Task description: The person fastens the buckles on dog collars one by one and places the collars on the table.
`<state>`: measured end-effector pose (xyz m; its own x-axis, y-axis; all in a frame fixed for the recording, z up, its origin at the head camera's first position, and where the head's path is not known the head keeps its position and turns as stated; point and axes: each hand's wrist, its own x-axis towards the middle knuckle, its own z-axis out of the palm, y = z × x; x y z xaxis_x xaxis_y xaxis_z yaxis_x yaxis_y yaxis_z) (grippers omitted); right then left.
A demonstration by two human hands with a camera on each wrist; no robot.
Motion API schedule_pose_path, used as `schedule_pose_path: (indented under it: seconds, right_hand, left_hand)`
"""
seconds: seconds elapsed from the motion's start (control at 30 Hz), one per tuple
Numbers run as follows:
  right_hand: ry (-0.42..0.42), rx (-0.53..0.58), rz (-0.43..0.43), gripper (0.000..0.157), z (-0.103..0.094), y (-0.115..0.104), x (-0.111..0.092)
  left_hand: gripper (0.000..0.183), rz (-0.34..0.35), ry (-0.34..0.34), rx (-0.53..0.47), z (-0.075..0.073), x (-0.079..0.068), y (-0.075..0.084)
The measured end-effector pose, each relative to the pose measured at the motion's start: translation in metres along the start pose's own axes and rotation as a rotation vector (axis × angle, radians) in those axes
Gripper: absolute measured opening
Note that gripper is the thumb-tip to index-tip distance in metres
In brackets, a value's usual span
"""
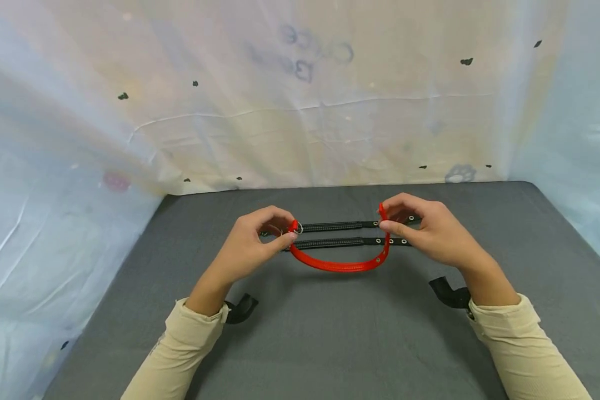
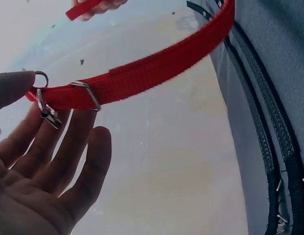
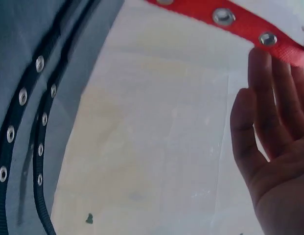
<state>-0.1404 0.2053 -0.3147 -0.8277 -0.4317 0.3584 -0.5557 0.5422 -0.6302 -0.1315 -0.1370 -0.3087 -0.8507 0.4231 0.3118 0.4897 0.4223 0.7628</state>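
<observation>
A red collar [image 1: 340,267] with a metal buckle and eyelets hangs in a downward curve between both hands. My left hand [image 1: 252,239] pinches its buckle end between thumb and fingers; in the left wrist view the buckle [image 2: 50,115], a ring and a metal loop show on the red strap. The other end, with its eyelets [image 3: 223,17], is pinched by my right hand [image 1: 430,228]. Behind the red collar two black collars [image 1: 330,243] lie side by side on the grey table, running left to right. Both hands partly cover the ends of the black collars.
The grey table [image 1: 340,339] reaches back to a pale hanging sheet [image 1: 300,139] with dark spots and faint marks. Similar sheeting closes off the left and right sides. A black strap end [image 1: 242,309] sticks out at the left wrist, another [image 1: 449,293] at the right.
</observation>
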Motion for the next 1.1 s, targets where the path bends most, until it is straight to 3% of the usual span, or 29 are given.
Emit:
schedule_pose_path:
  seconds: [0.43,0.73,1.1]
  right_hand:
    - [-0.055,-0.037,-0.157,0.028,0.024,-0.014,0.009]
    - [-0.085,-0.088,-0.198,0.028,0.041,-0.018,0.01]
    - [-0.034,-0.107,-0.248,0.03,0.053,-0.023,0.01]
  left_hand:
    - [0.015,-0.056,-0.066,0.043,0.007,-0.003,-0.003]
    - [0.022,0.051,-0.004,0.06,0.018,-0.005,-0.004]
    - [0.021,0.128,0.026,0.025,0.025,-0.005,-0.003]
